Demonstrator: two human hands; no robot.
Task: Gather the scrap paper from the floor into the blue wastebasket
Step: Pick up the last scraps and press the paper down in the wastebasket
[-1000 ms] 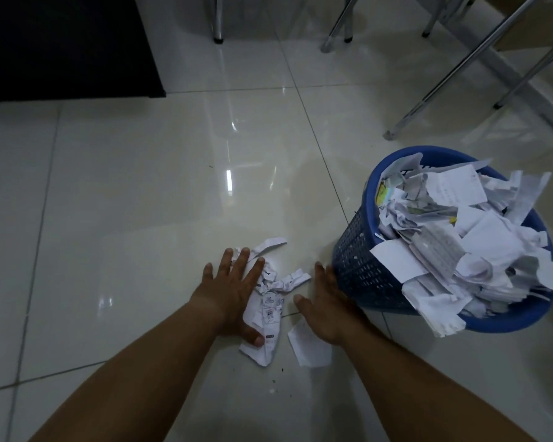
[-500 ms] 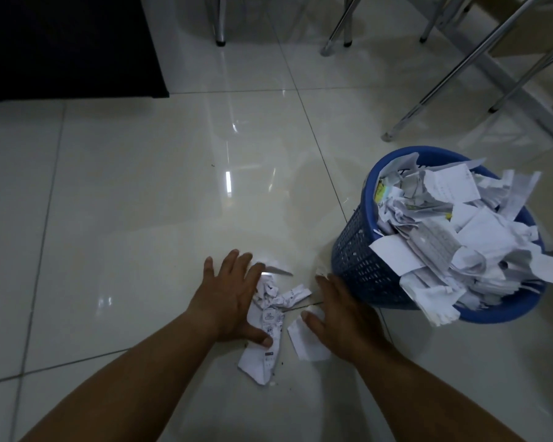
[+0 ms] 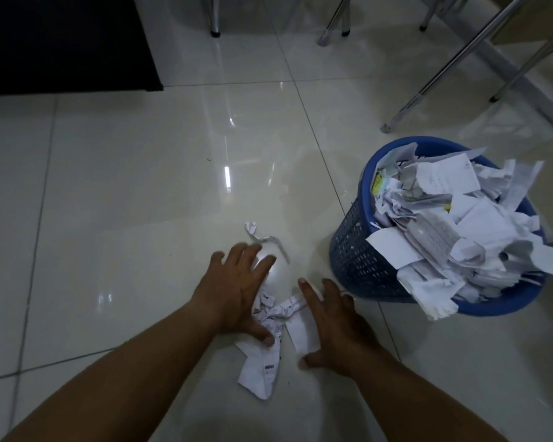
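It is dim in here. The shiny floor [image 3: 141, 186] throws back small bright spots of light. A white glare sits by the left hand [image 3: 237, 291], which looks blurry at its tips. Straight lines bend near the edges.

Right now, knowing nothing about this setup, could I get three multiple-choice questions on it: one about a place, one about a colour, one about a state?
1. Where does the blue plastic mesh wastebasket stand, relative to the crumpled scrap paper lying on the glossy pale tiled floor?
A) right of it
B) left of it
C) on top of it

2. What colour is that scrap paper?
A) red
B) white
C) green

3. How full is the wastebasket?
A) empty
B) half full
C) heaped above its rim

Answers:
1 A, the basket sits at the right of the view and the paper at centre.
2 B, the scraps are white with dark print.
3 C, its paper heap spills over the rim.
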